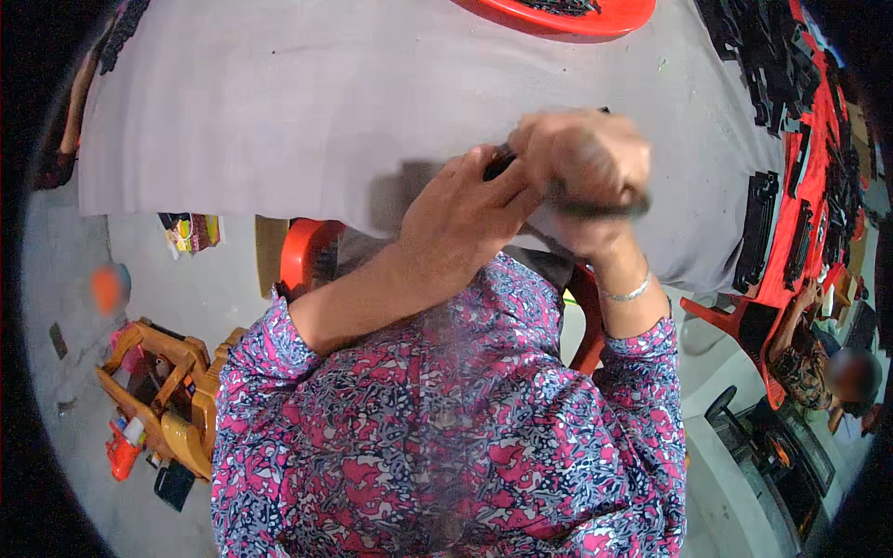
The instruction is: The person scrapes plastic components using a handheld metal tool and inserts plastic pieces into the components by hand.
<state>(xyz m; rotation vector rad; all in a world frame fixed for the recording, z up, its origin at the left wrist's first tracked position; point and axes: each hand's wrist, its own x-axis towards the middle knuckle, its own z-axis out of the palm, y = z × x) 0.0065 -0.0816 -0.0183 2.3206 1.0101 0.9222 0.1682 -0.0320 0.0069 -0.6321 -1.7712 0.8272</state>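
Above the grey cloth of the table (pixel 279 121), my two hands are close together in front of my chest. My left hand (pixel 460 219) is closed around a black piece (pixel 499 164), which shows between thumb and fingers; its kind is hidden by the grip. Beside it on the right, my right hand (pixel 586 153) is curled into a fist and smeared by motion. A dark object (pixel 628 206) pokes out at the lower edge of that fist, too blurred to name. A thin dark strip (pixel 549 239) shows below, between the wrists.
A red tray (pixel 614 20) with small dark pieces sits at the far edge. Black strip-like parts (pixel 758 223) lie in rows along the right side, some over a red surface (pixel 800 237). Red chairs (pixel 735 325) and a wooden chair (pixel 172 400) stand around. Another person (pixel 809 367) is at the right.
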